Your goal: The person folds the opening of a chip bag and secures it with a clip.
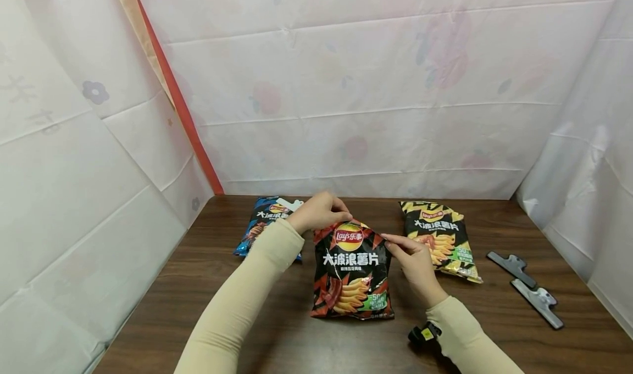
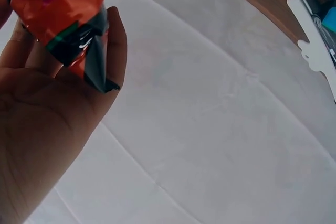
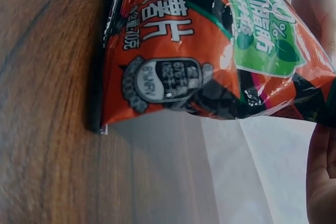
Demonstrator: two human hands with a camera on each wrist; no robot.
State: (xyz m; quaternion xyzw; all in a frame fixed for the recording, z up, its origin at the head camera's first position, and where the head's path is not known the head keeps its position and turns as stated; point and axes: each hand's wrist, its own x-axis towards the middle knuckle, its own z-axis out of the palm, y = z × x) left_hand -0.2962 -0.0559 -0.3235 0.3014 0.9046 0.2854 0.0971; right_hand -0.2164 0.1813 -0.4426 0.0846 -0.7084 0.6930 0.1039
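Red Lay's bag (image 1: pixel 352 272) reads "-50", pinched by both hands (image 1: pixel 320 213) (image 1: pixel 415 261).

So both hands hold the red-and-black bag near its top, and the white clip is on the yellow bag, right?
Not quite: the head view shows the white clip on the blue bag, not the yellow bag. The left hand and right hand do hold the red-and-black bag near its top.
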